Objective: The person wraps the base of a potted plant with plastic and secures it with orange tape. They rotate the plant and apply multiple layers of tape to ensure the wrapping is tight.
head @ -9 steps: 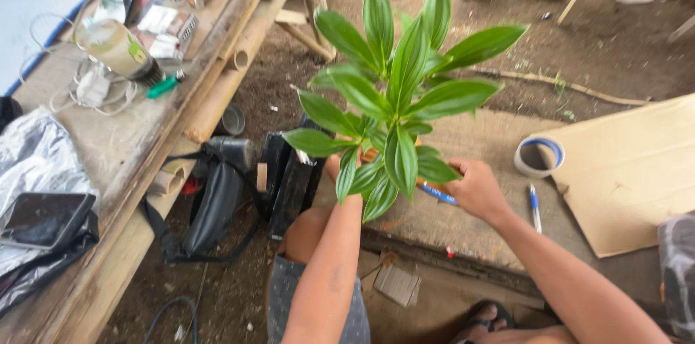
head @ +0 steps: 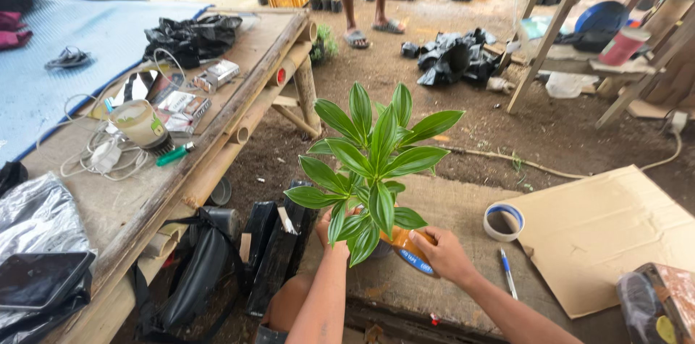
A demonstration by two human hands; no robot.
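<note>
So the right hand (head: 445, 253) has its fingers (head: 423, 237) wrapped around a roll of brown packing tape (head: 410, 251), pressed right up against the base of a small green leafy plant (head: 369, 163). The left hand (head: 334, 232) is on the other side of that base, mostly hidden under the leaves, so I can't tell if those fingers are closed or loose, just that they're at the stem or pot. The plant stands upright between both hands on a low concrete slab (head: 441, 206) on the dirt. Just right of the right fingers there's a blue-rimmed tape roll (head: 504, 221) and a blue pen (head: 508, 274), then a sheet of cardboard (head: 615, 232) further out. Left of the left fingers is a black bag (head: 199, 272) under a bamboo-edged worktop (head: 217, 141) with a cup (head: 141, 125), cables and a green lighter (head: 174, 154) on it.
</note>
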